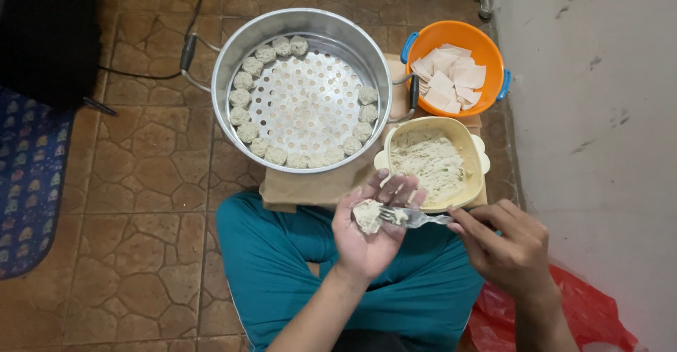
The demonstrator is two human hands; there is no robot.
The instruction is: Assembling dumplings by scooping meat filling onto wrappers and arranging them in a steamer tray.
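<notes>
From the head view, the left hand (368, 229) lies palm up, fingers loosely spread, cradling a half-filled dumpling (367, 215) over the lap. The right hand (504, 243) has its grip pinched on a fork (412, 217), whose tines touch the filling. Just beyond sit a yellow bowl of filling (471, 147), an orange bowl of wrappers (486, 49), and a metal steamer (240, 49) ringed with finished dumplings (248, 100).
</notes>
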